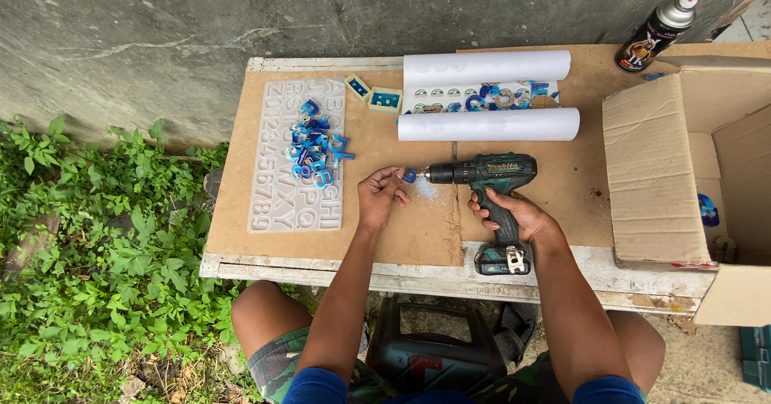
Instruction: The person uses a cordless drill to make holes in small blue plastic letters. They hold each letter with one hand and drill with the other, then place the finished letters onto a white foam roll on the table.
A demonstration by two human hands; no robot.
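While the left hand [381, 197] pinched a small blue piece [410, 176] on the counter [418, 235], the right hand [514, 215] gripped a teal cordless drill [490, 179], bit at the piece. Holding the piece flat and the drill level would have served best. Blue letters [315, 143] lay on a letter mould [299, 155] nearby.

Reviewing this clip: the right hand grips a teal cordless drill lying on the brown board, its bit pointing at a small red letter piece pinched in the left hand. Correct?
Not quite. The head view shows the small letter piece pinched in the left hand is blue, not red. The rest stands: the right hand grips the teal cordless drill on the brown board, bit toward the piece.
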